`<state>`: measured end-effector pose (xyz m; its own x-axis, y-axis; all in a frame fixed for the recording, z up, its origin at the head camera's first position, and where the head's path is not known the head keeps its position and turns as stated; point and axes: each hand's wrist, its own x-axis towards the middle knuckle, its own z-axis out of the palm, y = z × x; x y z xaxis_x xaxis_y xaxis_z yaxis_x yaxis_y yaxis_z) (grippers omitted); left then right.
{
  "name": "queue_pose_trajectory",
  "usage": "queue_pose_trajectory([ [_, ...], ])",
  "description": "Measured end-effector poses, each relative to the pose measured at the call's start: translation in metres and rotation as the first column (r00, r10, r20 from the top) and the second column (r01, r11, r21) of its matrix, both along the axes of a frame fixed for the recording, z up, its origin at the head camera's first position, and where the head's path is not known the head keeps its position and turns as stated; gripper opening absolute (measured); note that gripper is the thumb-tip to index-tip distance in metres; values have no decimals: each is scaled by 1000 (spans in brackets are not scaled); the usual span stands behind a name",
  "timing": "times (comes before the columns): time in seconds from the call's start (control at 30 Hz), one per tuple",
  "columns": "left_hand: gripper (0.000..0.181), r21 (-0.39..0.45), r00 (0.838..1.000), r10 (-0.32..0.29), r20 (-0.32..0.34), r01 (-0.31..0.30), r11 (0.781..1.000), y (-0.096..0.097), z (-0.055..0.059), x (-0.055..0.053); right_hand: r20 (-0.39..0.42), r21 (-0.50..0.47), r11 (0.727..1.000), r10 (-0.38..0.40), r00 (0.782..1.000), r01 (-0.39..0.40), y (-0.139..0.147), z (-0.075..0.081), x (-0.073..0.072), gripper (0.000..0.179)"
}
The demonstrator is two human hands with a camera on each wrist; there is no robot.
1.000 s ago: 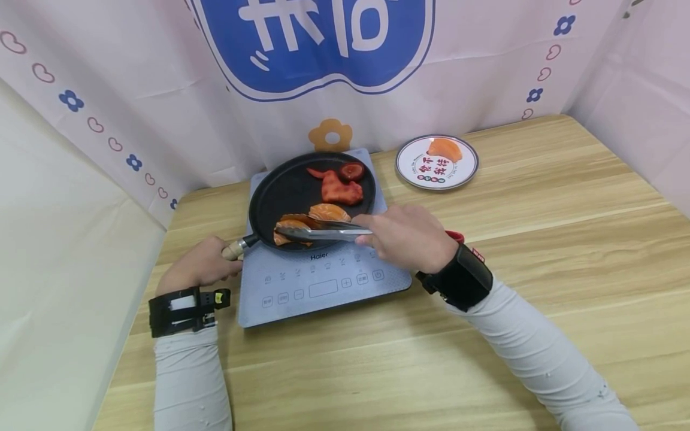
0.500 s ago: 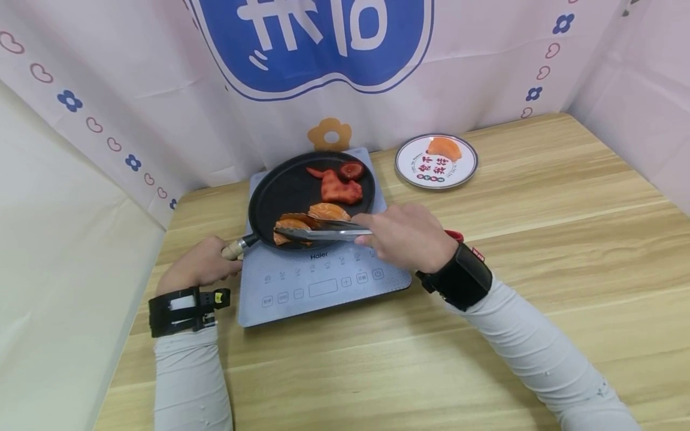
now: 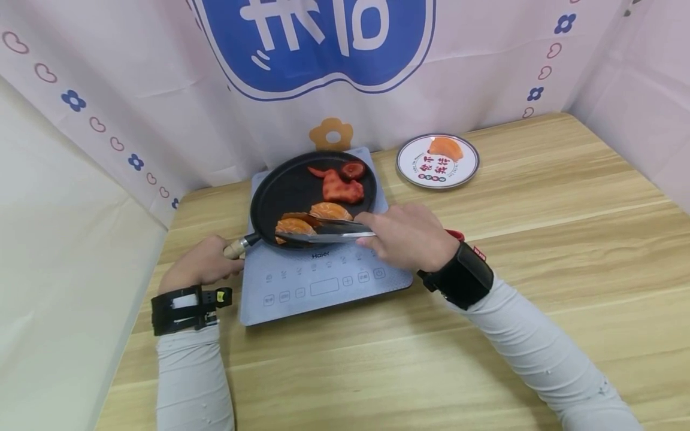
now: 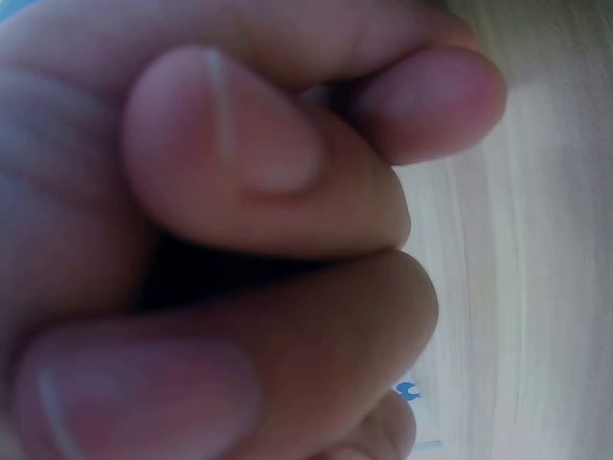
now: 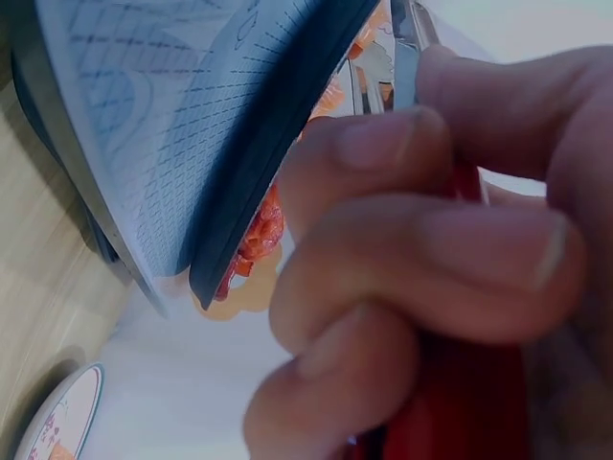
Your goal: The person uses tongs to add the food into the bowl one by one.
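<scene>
My left hand (image 3: 207,261) grips the wooden handle (image 3: 234,249) of a round black frying pan (image 3: 280,191); its fingers are curled in the left wrist view, where the handle is hidden. In my right hand (image 3: 406,236) are metal tongs (image 3: 334,237) with a red grip (image 5: 460,412). They reach low over the pan's near side, their arms around an orange, white-striped salmon piece (image 3: 293,226). Whether they squeeze it cannot be told. A second salmon piece (image 3: 330,211) lies just right of it. Behind are a red chicken wing (image 3: 342,189) and a dark red round slice (image 3: 353,170).
The pan sits on a pale blue induction cooker (image 3: 323,284) marked Haier. To its right, a white plate (image 3: 415,170) bears one orange slice (image 3: 446,148). A printed cloth (image 3: 496,60) hangs behind the wooden table (image 3: 539,197).
The near arm of the tongs now crosses the left salmon piece closer to its near edge, so more of its top shows. My left hand keeps its hold on the handle.
</scene>
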<state>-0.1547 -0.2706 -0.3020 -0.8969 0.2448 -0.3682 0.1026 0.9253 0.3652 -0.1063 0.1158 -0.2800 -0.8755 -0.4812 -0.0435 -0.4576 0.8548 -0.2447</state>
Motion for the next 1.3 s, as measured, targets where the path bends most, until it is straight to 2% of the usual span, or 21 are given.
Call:
queue_pose_trajectory([
  [0.57, 17, -4, 1000, 4, 2, -4, 1000, 4, 0, -3, -5, -16, 1000, -9, 1000, 9, 5, 3, 4, 56],
  [1.0, 17, 3, 1000, -2, 3, 2, 1000, 0, 0, -1, 53, -64, 996, -59, 997, 62, 15, 15, 3, 58],
  [1.3, 18, 5, 1000, 9, 7, -9, 1000, 0, 0, 1, 14, -96, 990, -102, 995, 103, 28, 22, -1, 58],
])
